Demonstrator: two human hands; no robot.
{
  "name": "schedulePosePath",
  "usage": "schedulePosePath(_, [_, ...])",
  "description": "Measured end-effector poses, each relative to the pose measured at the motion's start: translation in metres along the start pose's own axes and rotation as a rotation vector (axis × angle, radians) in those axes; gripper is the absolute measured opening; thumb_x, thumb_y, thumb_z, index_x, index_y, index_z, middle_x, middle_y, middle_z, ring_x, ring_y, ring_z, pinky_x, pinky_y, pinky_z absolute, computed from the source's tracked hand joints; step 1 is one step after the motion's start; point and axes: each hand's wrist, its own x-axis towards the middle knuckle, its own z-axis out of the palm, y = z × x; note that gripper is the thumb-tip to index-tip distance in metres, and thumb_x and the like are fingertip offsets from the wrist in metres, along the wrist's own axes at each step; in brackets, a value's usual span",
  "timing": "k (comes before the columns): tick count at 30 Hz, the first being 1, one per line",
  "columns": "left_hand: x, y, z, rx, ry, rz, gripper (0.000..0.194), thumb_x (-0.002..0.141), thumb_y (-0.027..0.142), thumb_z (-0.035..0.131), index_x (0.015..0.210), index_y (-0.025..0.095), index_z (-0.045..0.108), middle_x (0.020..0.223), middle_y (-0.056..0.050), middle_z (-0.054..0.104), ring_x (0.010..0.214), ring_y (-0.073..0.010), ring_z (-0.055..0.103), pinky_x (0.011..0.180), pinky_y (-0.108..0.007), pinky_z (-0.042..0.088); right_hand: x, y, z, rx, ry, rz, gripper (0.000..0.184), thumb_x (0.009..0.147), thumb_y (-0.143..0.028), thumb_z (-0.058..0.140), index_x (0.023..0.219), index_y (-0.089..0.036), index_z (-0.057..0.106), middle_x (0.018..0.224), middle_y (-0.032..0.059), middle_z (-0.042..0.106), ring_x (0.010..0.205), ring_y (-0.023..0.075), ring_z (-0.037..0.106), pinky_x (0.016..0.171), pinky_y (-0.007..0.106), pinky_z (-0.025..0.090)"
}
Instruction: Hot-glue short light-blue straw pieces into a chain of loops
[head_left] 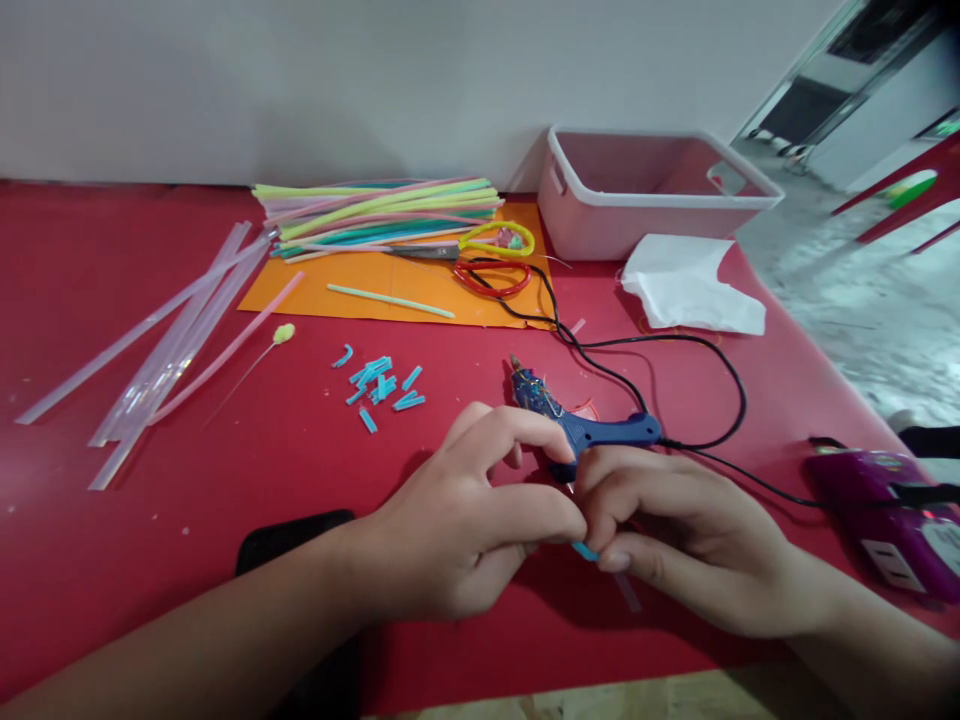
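Observation:
My left hand (pixel 487 510) and my right hand (pixel 682 530) meet over the front of the red table. Between their pinched fingertips a small blue piece (pixel 585 551) peeks out, mostly covered by the fingers. Just beyond the hands lies a blue hot glue gun (pixel 607 431), its nozzle pointing to the far left; a clear glue stick seems to run from it beneath my fingers. Left of the glue gun is a small pile of short cut blue pieces (pixel 375 378).
Scissors (pixel 457 252) and a bundle of coloured fuzzy sticks (pixel 375 215) lie on an orange sheet (pixel 300 292). Clear glue sticks (pixel 176 350) are at left. A plastic basket (pixel 652 215), white cloth (pixel 690 283), black cable (pixel 742 400) and purple power box (pixel 885 515) occupy the right. A dark phone-like object (pixel 292 535) sits under my left forearm.

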Motion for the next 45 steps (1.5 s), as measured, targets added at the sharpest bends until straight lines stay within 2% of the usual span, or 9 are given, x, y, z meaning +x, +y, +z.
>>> schedulePosePath(5, [0.003,0.001,-0.001,-0.056,-0.005,-0.081,0.014,0.090,0.008,0.060,0.090,0.020,0.068,0.118,-0.006,0.056,0.095,-0.0147,0.050,0.092,-0.030,0.046,-0.001,0.005,0.004,-0.357,0.157,-0.194,0.006,0.093,-0.016,0.060,0.097,-0.017,0.065,0.087,0.0044,0.066,0.082,0.0111,0.064,0.077,0.022,0.056])
schedulePosePath(8, [0.004,0.002,-0.002,-0.062,-0.026,-0.098,0.010,0.092,0.010,0.059,0.092,0.017,0.066,0.114,-0.007,0.059,0.095,-0.0155,0.052,0.091,-0.031,0.047,-0.002,0.007,0.007,-0.493,0.186,-0.260,0.009,0.090,-0.013,0.062,0.098,-0.017,0.065,0.086,0.0052,0.067,0.080,0.0127,0.065,0.077,0.025,0.057])
schedulePosePath(12, [0.004,0.002,0.000,-0.010,-0.003,-0.095,0.007,0.092,0.012,0.059,0.095,0.015,0.065,0.109,-0.008,0.062,0.097,-0.0168,0.054,0.089,-0.032,0.047,0.001,0.003,0.008,-0.419,0.213,-0.164,0.006,0.089,-0.014,0.061,0.091,-0.019,0.064,0.080,0.0031,0.068,0.075,0.0122,0.066,0.071,0.022,0.057])
schedulePosePath(16, [0.002,-0.001,0.004,0.153,0.115,0.007,0.012,0.091,0.013,0.063,0.103,0.014,0.064,0.104,-0.008,0.067,0.092,-0.0174,0.058,0.085,-0.034,0.047,0.007,-0.002,0.009,-0.308,0.240,-0.038,0.008,0.089,-0.013,0.059,0.085,-0.019,0.062,0.075,0.0015,0.067,0.070,0.0107,0.065,0.065,0.019,0.055])
schedulePosePath(23, [0.001,0.001,0.006,0.323,0.162,0.120,0.008,0.088,0.014,0.069,0.097,0.012,0.068,0.093,-0.008,0.072,0.082,-0.0180,0.061,0.076,-0.035,0.048,0.010,-0.004,0.009,-0.246,0.234,0.011,0.011,0.092,-0.014,0.057,0.084,-0.019,0.063,0.075,0.0019,0.067,0.069,0.0108,0.065,0.063,0.020,0.054])
schedulePosePath(29, [0.003,0.002,0.006,0.237,0.210,0.065,0.008,0.087,0.010,0.069,0.093,0.015,0.070,0.091,-0.005,0.073,0.079,-0.0153,0.059,0.076,-0.032,0.047,0.009,-0.003,0.009,-0.247,0.238,0.002,0.011,0.092,-0.017,0.059,0.081,-0.019,0.062,0.073,0.0011,0.066,0.067,0.0104,0.064,0.061,0.020,0.055])
schedulePosePath(32, [0.004,0.002,0.007,0.161,0.239,0.009,0.007,0.085,0.009,0.069,0.088,0.015,0.070,0.086,-0.004,0.072,0.076,-0.0142,0.059,0.073,-0.031,0.046,0.007,-0.002,0.009,-0.301,0.290,-0.015,0.001,0.090,-0.021,0.064,0.090,-0.020,0.064,0.077,0.0019,0.069,0.070,0.0115,0.067,0.064,0.020,0.057])
schedulePosePath(36, [0.007,0.003,0.007,0.057,0.220,-0.128,0.006,0.086,0.012,0.069,0.082,0.016,0.071,0.079,-0.002,0.070,0.071,-0.0123,0.058,0.069,-0.028,0.045,0.003,0.000,0.006,-0.389,0.299,-0.059,0.022,0.091,-0.021,0.064,0.112,-0.023,0.067,0.092,0.0056,0.078,0.083,0.0155,0.075,0.075,0.023,0.062])
schedulePosePath(45, [0.008,0.003,0.006,-0.024,0.192,-0.135,0.008,0.085,0.012,0.069,0.079,0.017,0.071,0.078,-0.001,0.071,0.070,-0.0114,0.057,0.071,-0.029,0.044,0.004,-0.002,0.006,-0.493,0.282,-0.131,0.014,0.092,-0.018,0.063,0.098,-0.019,0.075,0.085,0.0046,0.081,0.081,0.0131,0.078,0.077,0.017,0.063])
